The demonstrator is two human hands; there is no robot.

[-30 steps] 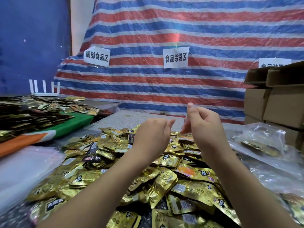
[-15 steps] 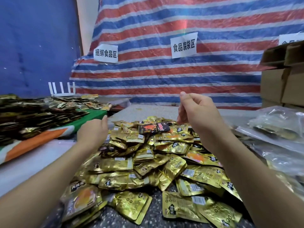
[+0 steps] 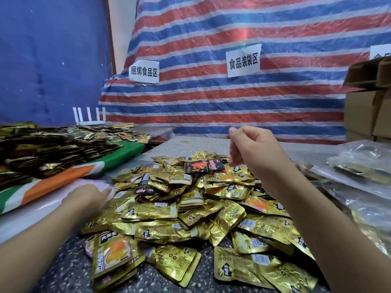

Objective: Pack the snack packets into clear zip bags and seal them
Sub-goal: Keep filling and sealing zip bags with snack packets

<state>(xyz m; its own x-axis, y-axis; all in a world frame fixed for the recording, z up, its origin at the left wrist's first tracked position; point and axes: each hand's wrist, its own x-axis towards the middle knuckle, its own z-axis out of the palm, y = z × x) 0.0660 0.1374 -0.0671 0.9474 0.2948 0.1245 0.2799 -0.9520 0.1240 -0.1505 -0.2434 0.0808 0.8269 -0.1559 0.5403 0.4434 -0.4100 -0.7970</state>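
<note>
A big heap of gold foil snack packets [image 3: 190, 210] covers the speckled table [image 3: 201, 144] in front of me, with a black-and-red packet [image 3: 204, 167] near its far top. My left hand [image 3: 86, 197] lies low at the heap's left edge, its fingers resting on a pale stack of clear zip bags [image 3: 38, 212]. My right hand [image 3: 251, 144] is raised above the heap's far side. Its fingers are curled and I see nothing in them.
Filled clear bags [image 3: 359, 168] lie at the right, with cardboard boxes [image 3: 368, 111] behind them. On the left, a green and orange cloth [image 3: 55, 183] carries another spread of packets [image 3: 53, 149]. A striped tarp [image 3: 232, 98] with paper signs hangs behind.
My hands were together above the heap. My left hand has dropped down and left onto the stack of clear bags, while my right hand stays raised.
</note>
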